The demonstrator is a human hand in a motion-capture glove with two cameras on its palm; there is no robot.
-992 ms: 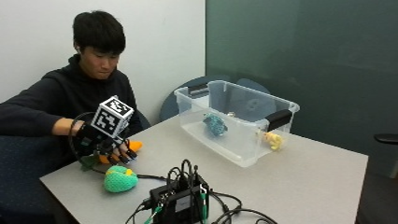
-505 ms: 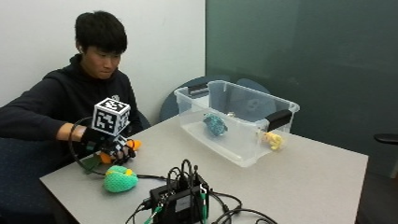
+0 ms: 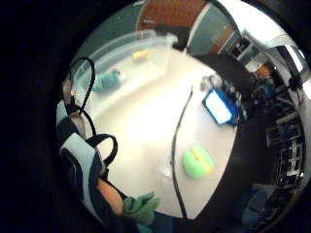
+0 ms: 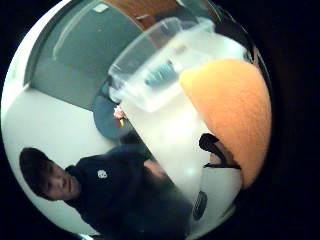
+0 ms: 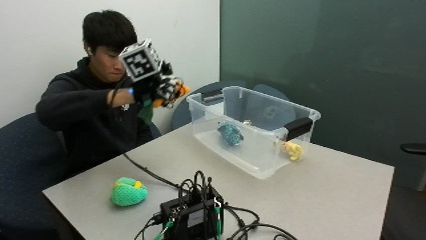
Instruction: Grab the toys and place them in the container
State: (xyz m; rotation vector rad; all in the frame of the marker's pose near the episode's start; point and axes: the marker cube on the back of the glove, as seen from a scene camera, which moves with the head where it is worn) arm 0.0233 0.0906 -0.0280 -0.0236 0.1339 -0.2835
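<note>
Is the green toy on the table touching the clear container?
Apart. The outside view shows the green toy lying on the table near the front edge, with bare tabletop between it and the clear container.

Above the box: the clear box has no lid, so its top is open to the air.
Inside the box: a teal toy and a yellow toy lie on the floor, bare floor between them.
Table front: a green toy, a cable and a black device take up room there.
</note>
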